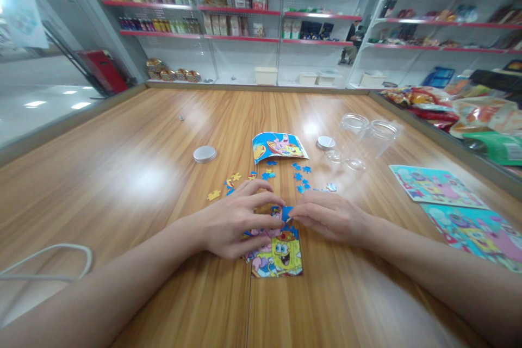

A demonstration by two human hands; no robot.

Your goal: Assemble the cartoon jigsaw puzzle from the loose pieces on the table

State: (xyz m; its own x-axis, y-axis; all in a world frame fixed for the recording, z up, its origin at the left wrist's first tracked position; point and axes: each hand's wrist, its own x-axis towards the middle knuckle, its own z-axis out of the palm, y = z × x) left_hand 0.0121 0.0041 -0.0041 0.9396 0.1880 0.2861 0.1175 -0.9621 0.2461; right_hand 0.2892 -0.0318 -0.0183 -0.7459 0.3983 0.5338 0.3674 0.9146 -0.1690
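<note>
A partly assembled cartoon jigsaw puzzle lies on the wooden table close in front of me. My left hand rests over its upper left part, fingers curled and pressing down. My right hand pinches a small blue puzzle piece at the puzzle's top edge, where the fingertips of both hands meet. Loose blue and yellow puzzle pieces are scattered just beyond the hands. A printed reference picture lies behind them.
Two clear plastic jars lie on their sides at right, with metal lids nearby. Two more puzzle pictures lie at far right. A white cable curves at left. Store shelves and snack bags surround the table.
</note>
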